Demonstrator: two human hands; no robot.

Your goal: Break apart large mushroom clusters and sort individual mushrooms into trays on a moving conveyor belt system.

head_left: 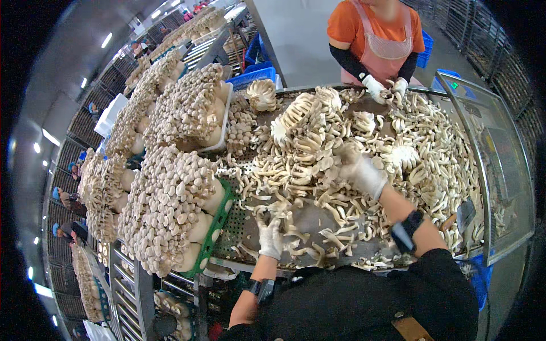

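Mushrooms point(441, 153) lay loose in a dense layer across the bench point(310, 219), heaped highest at its middle and extending to its right end. My left hand point(271, 236), in a white glove, was positioned low over the near left part of the bench, its fingers directed away from me at a few mushroom stems; I could not tell whether it gripped any of them. My right hand point(364, 173), also gloved, was at the right side of the central heap, among the mushrooms; blur covered its fingers, so I could not tell how far they were closed. A green crate point(219, 224) stood at the left of the bench, loaded with mushroom clusters point(170, 199) on pale rounded bases. Behind it was a white crate point(227, 108), similarly loaded. A flat, dark-bladed tool point(466, 215) lay among the mushrooms near the right end, beside a framed mesh panel point(495, 165). Across the bench stood a co-worker point(378, 45) in an orange shirt and pink apron, both gloved hands point(375, 90) at mushrooms along the far edge.
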